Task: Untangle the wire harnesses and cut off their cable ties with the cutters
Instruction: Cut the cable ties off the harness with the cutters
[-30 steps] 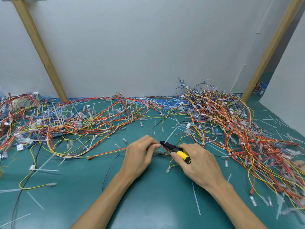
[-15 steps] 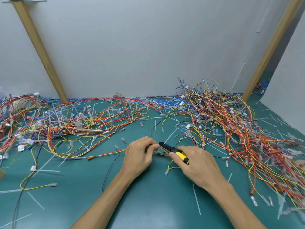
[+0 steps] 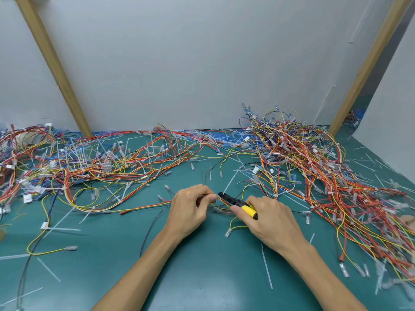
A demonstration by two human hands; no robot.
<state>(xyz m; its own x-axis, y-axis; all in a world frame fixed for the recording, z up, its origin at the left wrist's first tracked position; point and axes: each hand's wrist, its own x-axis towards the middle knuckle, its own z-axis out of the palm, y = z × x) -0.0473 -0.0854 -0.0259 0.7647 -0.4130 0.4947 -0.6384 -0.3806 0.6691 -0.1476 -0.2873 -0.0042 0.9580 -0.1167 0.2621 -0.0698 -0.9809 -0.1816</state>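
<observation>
Nowhere near done, I reckon. My left hand (image 3: 190,209) pinches a few red and yellow wires (image 3: 223,201), and my right hand (image 3: 269,221) is wrapped round the yellow-handled cutters (image 3: 238,204), nose right at the pinch. Loose cut cable ties (image 3: 266,265) litter the desk (image 3: 202,277), so some are off. The big harness heap (image 3: 314,164) on the right and the spread (image 3: 89,164) on the left look plenty tangled.

Yellow-handled cutters (image 3: 239,204), tangled wire harnesses (image 3: 314,167)
</observation>
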